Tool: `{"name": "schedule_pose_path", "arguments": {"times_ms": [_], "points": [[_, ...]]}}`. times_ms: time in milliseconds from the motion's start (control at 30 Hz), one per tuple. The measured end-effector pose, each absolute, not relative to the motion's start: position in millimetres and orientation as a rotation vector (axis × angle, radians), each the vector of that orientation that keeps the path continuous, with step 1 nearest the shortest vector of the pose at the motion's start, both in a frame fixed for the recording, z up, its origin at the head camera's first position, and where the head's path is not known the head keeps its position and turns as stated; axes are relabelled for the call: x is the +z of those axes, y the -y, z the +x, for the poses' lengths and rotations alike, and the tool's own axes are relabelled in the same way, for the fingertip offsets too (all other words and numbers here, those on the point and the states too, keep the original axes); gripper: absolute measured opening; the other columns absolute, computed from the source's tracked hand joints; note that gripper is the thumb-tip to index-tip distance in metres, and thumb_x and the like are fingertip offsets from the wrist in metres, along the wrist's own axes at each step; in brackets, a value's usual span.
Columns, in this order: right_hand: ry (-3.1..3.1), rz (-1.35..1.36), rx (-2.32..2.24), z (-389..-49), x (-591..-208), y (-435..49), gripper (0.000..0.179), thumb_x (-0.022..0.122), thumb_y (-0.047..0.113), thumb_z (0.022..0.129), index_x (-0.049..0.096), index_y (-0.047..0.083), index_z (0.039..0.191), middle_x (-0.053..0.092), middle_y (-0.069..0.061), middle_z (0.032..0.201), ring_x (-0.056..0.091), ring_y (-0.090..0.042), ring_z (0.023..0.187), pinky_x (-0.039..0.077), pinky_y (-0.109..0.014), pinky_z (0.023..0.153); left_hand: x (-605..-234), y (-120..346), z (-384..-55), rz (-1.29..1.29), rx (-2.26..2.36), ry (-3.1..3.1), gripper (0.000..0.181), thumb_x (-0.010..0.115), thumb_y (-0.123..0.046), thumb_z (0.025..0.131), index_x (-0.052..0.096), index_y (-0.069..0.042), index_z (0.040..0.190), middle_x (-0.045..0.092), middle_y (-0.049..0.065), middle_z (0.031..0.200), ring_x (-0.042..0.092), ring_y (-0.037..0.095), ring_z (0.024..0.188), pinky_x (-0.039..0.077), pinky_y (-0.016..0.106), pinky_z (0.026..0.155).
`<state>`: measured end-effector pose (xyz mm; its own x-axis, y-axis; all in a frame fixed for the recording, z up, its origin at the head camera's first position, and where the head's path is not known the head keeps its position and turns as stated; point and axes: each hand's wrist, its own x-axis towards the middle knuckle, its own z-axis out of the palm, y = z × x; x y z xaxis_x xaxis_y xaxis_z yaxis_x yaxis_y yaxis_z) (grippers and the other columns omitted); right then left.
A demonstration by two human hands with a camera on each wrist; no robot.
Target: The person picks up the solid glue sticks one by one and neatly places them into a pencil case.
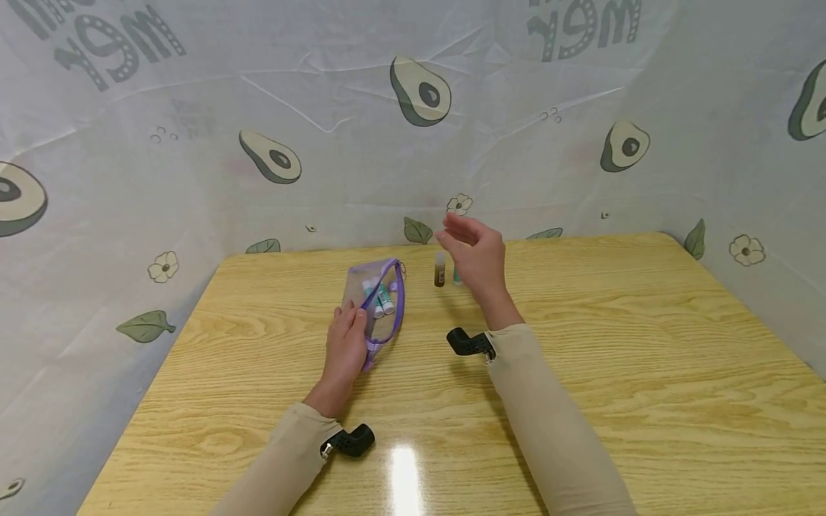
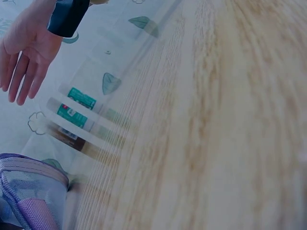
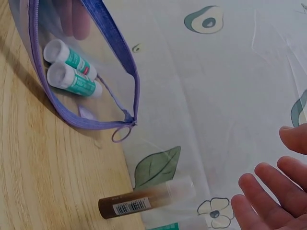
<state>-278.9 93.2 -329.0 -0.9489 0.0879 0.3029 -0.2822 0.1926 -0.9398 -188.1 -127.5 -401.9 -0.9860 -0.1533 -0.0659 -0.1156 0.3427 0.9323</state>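
A mesh zip pouch [image 1: 400,301] with purple trim lies at the middle of the table, its mouth open toward the right. My left hand [image 1: 347,342] holds its near left side, and two fingers show through the mesh in the right wrist view. Inside the pouch are two white-capped tubes [image 3: 74,80] with green labels. To its right stands a brown tube [image 1: 439,272] with a clear cap, beside a green-labelled tube [image 1: 457,276] partly behind my right hand [image 1: 479,258]. The left wrist view shows another green-labelled tube [image 2: 82,97]. My right hand is raised above the tubes, fingers loosely bent, holding nothing.
The wooden table [image 1: 613,373] meets a pale cloth backdrop [image 1: 335,93] printed with avocados and leaves. A small ring [image 3: 122,133] hangs from the zip end. Black camera mounts [image 1: 470,342] sit at both wrists.
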Motion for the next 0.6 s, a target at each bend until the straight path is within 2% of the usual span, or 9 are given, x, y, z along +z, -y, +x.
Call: {"name": "schedule_pose_path", "arguments": {"times_ms": [333,600], "points": [[2.117,0.112,1.847,-279.5,-323.5,-112.1,0.041,0.075,0.017,0.099,0.071,0.006,0.138,0.073,-0.014,0.137,0.07,-0.027,0.127,0.056,-0.039,0.111,-402.0,128.0,-187.9,0.247,-1.755,2.537,0.05,0.034,-0.027,0.116,0.058,0.005,0.145,0.024,0.024,0.175,0.004,0.046,0.166,0.004,0.065,0.134],[2.071,0.014,1.866,-280.2,-321.1,-129.6,0.042,0.075,0.017,0.1,0.069,0.008,0.14,0.073,-0.011,0.14,0.069,-0.022,0.128,0.057,-0.03,0.107,-403.1,126.9,-189.3,0.256,-1.753,2.534,0.044,0.035,-0.026,0.115,0.063,0.007,0.125,0.025,0.023,0.175,0.004,0.045,0.166,0.003,0.066,0.134]]}}
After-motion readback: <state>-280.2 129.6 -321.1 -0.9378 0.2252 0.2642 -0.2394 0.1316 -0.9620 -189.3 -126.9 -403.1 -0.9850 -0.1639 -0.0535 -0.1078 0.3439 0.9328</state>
